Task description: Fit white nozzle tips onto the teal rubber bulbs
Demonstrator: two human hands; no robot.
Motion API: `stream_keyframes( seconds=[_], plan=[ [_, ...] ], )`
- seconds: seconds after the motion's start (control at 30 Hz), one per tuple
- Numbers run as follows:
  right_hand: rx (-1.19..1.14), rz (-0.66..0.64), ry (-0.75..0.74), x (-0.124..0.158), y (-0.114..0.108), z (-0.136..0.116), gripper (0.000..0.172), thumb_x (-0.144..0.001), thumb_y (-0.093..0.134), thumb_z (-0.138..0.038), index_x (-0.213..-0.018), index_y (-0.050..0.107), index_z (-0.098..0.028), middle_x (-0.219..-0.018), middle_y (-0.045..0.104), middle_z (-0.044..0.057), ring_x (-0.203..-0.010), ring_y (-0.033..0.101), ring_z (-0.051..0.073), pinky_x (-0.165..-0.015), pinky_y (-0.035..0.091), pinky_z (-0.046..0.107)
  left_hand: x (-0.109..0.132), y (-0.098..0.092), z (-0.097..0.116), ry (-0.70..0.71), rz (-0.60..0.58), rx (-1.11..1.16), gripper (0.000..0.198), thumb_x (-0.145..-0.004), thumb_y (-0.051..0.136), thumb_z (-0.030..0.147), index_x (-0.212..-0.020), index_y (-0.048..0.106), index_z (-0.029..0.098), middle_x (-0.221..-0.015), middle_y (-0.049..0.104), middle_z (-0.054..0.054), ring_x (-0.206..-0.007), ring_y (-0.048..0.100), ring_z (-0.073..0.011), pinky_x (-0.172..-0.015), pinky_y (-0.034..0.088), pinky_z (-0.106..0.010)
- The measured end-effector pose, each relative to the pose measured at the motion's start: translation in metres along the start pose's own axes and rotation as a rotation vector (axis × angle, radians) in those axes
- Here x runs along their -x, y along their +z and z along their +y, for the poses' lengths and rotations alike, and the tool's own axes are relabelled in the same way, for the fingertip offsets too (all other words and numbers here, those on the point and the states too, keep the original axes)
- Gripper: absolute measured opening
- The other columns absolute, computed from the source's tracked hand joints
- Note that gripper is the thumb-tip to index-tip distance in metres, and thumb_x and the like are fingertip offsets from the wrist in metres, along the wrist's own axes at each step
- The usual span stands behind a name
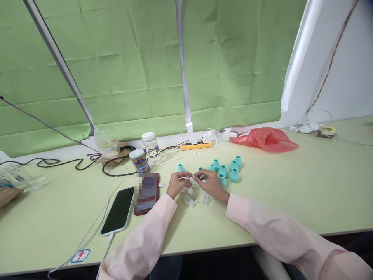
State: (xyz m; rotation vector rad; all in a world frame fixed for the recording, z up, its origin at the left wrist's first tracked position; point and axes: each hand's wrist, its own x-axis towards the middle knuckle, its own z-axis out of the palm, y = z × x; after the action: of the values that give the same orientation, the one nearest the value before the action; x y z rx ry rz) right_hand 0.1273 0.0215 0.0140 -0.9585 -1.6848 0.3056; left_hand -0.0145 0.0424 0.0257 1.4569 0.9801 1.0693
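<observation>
My left hand (177,184) and my right hand (213,183) meet over the table, fingertips pinched around a small white plastic piece (192,180). The fingers partly cover it, so its exact kind is unclear. Below them lie several loose translucent plastic pieces (190,201), some shaped like small cups or caps. Several teal rubber bulbs (234,175) with narrow open necks stand to the right, beyond my right hand. A single teal bulb (180,167) stands just behind my left hand. One small white cone (161,185) rests left of my left hand.
Two phones, one black-screened (119,210) and one red-edged (148,194), lie to the left with a white charging cable. Behind stand a printed can (140,161), a clear jar (151,147) and an orange power strip (196,145). A red plastic bag (266,139) lies back right.
</observation>
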Motion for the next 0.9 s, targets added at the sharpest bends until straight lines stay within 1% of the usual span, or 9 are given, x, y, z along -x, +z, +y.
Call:
stream_keyframes(
  seconds=[0.07, 0.17, 0.3, 0.4, 0.5, 0.63, 0.7, 0.83, 0.9],
  plan=[
    [0.045, -0.034, -0.02, 0.001, 0.0, 0.001, 0.01, -0.067, 0.048, -0.018, -0.07, 0.057, -0.016, -0.066, 0.06, 0.002, -0.054, 0.054, 0.01, -0.052, 0.045, 0.022, 0.0, -0.001, -0.001, 0.006, 0.026, -0.029, 0.02, -0.053, 0.054, 0.009, -0.072, 0.059, 0.009, -0.059, 0.058, -0.002, -0.046, 0.054, -0.0094, -0.049, 0.048, -0.022],
    [0.158, -0.134, -0.041, 0.002, 0.001, 0.005, 0.01, -0.066, 0.049, -0.017, -0.07, 0.057, -0.016, -0.064, 0.06, 0.001, -0.054, 0.052, 0.01, -0.054, 0.043, 0.022, -0.001, -0.002, -0.002, 0.03, 0.092, -0.059, 0.022, -0.051, 0.059, 0.012, -0.073, 0.06, 0.009, -0.06, 0.058, -0.002, -0.044, 0.054, -0.0089, -0.045, 0.046, -0.021],
    [0.3, -0.235, -0.005, 0.005, 0.002, 0.008, 0.011, -0.063, 0.052, -0.02, -0.072, 0.058, -0.016, -0.065, 0.059, 0.001, -0.058, 0.052, 0.011, -0.056, 0.041, 0.024, -0.001, -0.003, -0.003, 0.051, 0.136, -0.09, 0.021, -0.052, 0.063, 0.017, -0.071, 0.06, 0.009, -0.056, 0.057, -0.001, -0.042, 0.053, -0.0085, -0.041, 0.045, -0.019],
    [0.263, -0.204, 0.032, 0.004, 0.002, 0.006, 0.016, -0.062, 0.055, -0.023, -0.076, 0.056, -0.016, -0.072, 0.059, 0.002, -0.061, 0.052, 0.011, -0.056, 0.041, 0.024, -0.001, -0.001, -0.002, 0.048, 0.109, -0.081, 0.019, -0.054, 0.062, 0.02, -0.068, 0.058, 0.009, -0.057, 0.057, -0.001, -0.041, 0.053, -0.0087, -0.041, 0.046, -0.02],
    [0.131, -0.16, 0.053, 0.003, 0.002, 0.003, 0.02, -0.064, 0.053, -0.024, -0.083, 0.054, -0.016, -0.078, 0.059, 0.003, -0.064, 0.052, 0.011, -0.054, 0.043, 0.022, 0.001, 0.001, 0.0, 0.068, 0.053, -0.025, 0.02, -0.055, 0.062, 0.022, -0.069, 0.057, 0.01, -0.059, 0.057, -0.002, -0.044, 0.054, -0.0095, -0.044, 0.048, -0.023],
    [-0.022, -0.154, 0.049, 0.003, 0.004, 0.002, 0.018, -0.068, 0.049, -0.022, -0.085, 0.056, -0.017, -0.076, 0.06, 0.003, -0.063, 0.053, 0.011, -0.052, 0.045, 0.021, 0.004, 0.003, 0.006, 0.074, -0.006, 0.006, 0.023, -0.058, 0.06, 0.026, -0.074, 0.058, 0.01, -0.068, 0.06, -0.005, -0.053, 0.056, -0.012, -0.049, 0.049, -0.026],
    [-0.027, -0.118, 0.042, 0.004, 0.005, 0.003, 0.016, -0.068, 0.05, -0.022, -0.081, 0.057, -0.016, -0.072, 0.06, 0.003, -0.06, 0.053, 0.011, -0.052, 0.046, 0.022, 0.007, 0.004, 0.007, 0.123, 0.002, -0.083, 0.023, -0.06, 0.058, 0.026, -0.076, 0.059, 0.011, -0.072, 0.061, -0.007, -0.057, 0.057, -0.0131, -0.052, 0.049, -0.025],
    [0.033, -0.051, 0.032, 0.005, 0.006, 0.006, 0.011, -0.064, 0.053, -0.021, -0.072, 0.058, -0.016, -0.065, 0.057, 0.002, -0.054, 0.052, 0.01, -0.049, 0.045, 0.022, 0.009, 0.005, 0.006, 0.325, 0.049, -0.373, 0.018, -0.062, 0.057, 0.025, -0.076, 0.063, 0.016, -0.078, 0.062, -0.007, -0.07, 0.056, -0.0157, -0.055, 0.048, -0.023],
    [0.055, -0.023, 0.027, 0.005, 0.006, 0.007, 0.01, -0.063, 0.053, -0.021, -0.071, 0.058, -0.016, -0.064, 0.056, 0.002, -0.054, 0.051, 0.01, -0.049, 0.045, 0.021, 0.009, 0.005, 0.004, 0.365, 0.034, -0.426, 0.018, -0.065, 0.054, 0.026, -0.078, 0.064, 0.018, -0.08, 0.062, -0.006, -0.073, 0.056, -0.0161, -0.057, 0.048, -0.024]
  ],
)
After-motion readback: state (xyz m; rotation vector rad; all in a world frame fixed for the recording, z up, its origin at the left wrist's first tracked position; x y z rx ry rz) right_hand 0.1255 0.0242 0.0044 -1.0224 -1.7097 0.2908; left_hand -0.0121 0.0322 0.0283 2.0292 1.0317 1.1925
